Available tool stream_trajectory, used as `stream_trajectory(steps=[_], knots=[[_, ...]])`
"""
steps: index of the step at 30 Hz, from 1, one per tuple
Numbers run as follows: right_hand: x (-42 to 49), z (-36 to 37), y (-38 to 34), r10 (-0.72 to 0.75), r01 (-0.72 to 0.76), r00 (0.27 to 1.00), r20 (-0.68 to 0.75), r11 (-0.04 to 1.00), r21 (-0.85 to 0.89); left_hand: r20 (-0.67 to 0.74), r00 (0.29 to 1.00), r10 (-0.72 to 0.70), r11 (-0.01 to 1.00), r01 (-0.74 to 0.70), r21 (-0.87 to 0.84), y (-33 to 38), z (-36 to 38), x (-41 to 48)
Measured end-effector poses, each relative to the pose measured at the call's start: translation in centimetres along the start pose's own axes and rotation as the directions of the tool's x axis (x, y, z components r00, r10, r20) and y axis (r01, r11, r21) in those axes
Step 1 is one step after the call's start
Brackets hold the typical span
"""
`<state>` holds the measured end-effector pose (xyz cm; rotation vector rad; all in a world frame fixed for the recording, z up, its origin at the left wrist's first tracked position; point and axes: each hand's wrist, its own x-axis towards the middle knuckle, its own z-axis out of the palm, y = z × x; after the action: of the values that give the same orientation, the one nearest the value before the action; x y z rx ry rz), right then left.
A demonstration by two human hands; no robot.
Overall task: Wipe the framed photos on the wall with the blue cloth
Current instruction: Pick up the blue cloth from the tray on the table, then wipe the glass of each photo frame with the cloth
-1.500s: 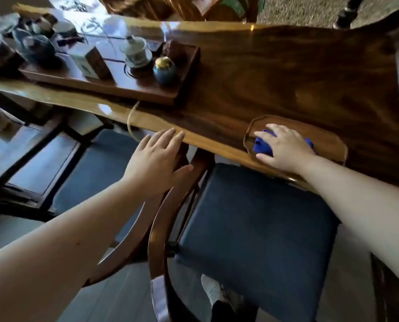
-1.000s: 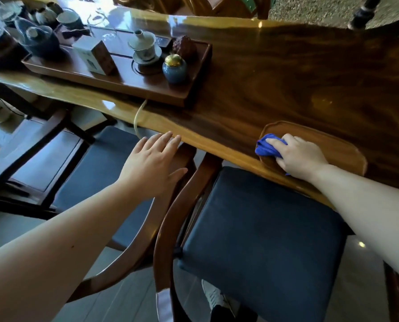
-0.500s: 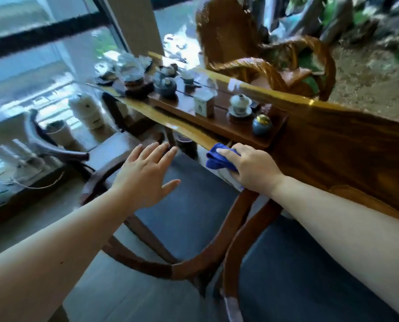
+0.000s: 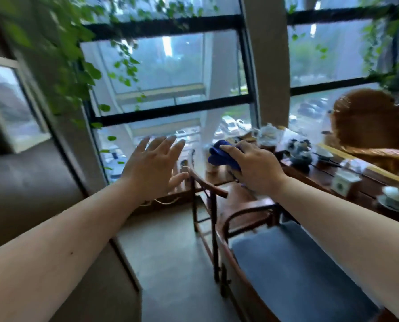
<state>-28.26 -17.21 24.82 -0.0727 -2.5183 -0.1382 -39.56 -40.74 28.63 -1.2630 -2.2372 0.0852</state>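
My right hand [image 4: 254,167] is closed around the bunched blue cloth [image 4: 219,154], held in the air in front of me at chest height. To its left, my left hand [image 4: 155,167] is raised with fingers spread and holds nothing. On the brown wall at the far left hangs a white-framed picture [image 4: 10,105], blurred by motion and partly cut off by the edge of the view. Both hands are well to the right of it.
A wooden chair with a blue seat [image 4: 293,275] stands below my right arm, another wooden chair [image 4: 219,196] beyond it. The long wooden table [image 4: 377,182] with tea ware runs along the right. Large windows [image 4: 170,89] with hanging vines fill the back. Grey floor [image 4: 170,256] lies ahead.
My right hand lifted the blue cloth off the small wooden tray on the table. My view swung up and left from the table toward the windows and wall.
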Motion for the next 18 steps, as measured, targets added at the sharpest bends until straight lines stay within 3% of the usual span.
stream_trajectory(steps=[8,18], knots=[[14.5,4.8,-9.6,-0.115,0.176,0.972,-0.204,0.934,0.312,0.018,0.964,-0.266,0.936,0.254,0.243,-11.6,-3.7,-1.5],[34.2,8.3,-19.0,-0.159,0.408,0.891,-0.426,0.692,0.596,-0.067,0.883,-0.465,0.695,0.411,0.59,-23.9,-11.8,0.7]])
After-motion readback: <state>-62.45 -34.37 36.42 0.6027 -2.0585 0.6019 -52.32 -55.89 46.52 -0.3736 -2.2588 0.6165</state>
